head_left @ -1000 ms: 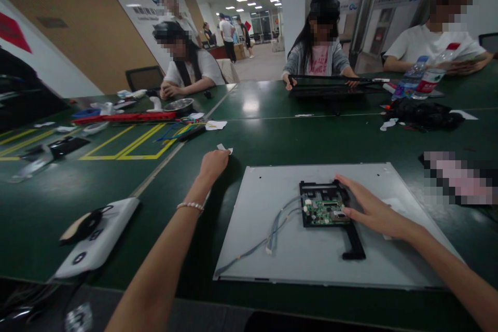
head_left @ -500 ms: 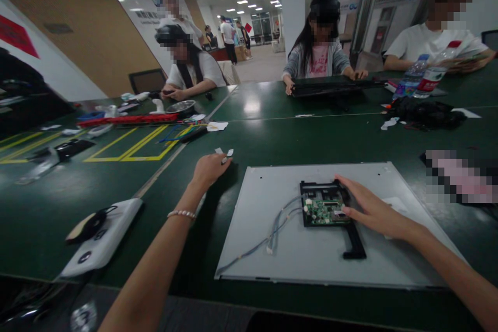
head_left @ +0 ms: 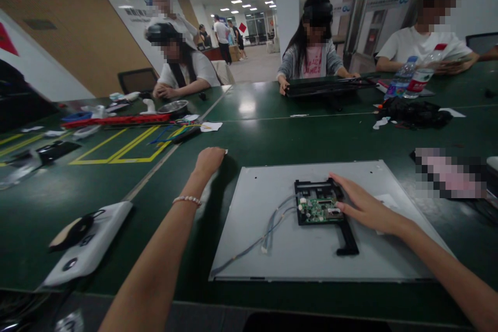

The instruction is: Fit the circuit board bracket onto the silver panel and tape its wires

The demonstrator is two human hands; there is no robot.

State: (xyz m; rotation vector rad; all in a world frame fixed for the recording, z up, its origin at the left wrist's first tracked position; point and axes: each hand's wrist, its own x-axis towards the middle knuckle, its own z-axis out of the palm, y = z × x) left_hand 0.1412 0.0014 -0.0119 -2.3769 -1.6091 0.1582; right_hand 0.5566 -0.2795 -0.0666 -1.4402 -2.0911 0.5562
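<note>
A grey metal panel point(head_left: 311, 249) lies flat on the green table in front of me. On it sits a black plastic bracket point(head_left: 346, 236) carrying a small green circuit board point(head_left: 318, 208), with thin grey-blue cables point(head_left: 268, 229) trailing left. My right hand point(head_left: 365, 208) rests on the bracket's right side, fingers stretched flat, thumb at the board's edge. My left hand point(head_left: 210, 160) reaches to the table just beyond the panel's far-left corner. Its fingers are curled down over a small white piece point(head_left: 225, 152), of which only a sliver shows.
A white device with a black pad point(head_left: 83, 243) lies near left. Farther left are yellow floor-style lines point(head_left: 116, 148), a red strip point(head_left: 116, 120), a metal bowl point(head_left: 171, 109) and coloured wires point(head_left: 175, 132). Across the table people handle a black panel point(head_left: 327, 85); bottles point(head_left: 404, 80) and a black bundle point(head_left: 412, 112) stand right.
The white pieces showed beyond my left fingertips before; now the hand has closed over them. My right hand stays on the bracket. The view has shifted slightly.
</note>
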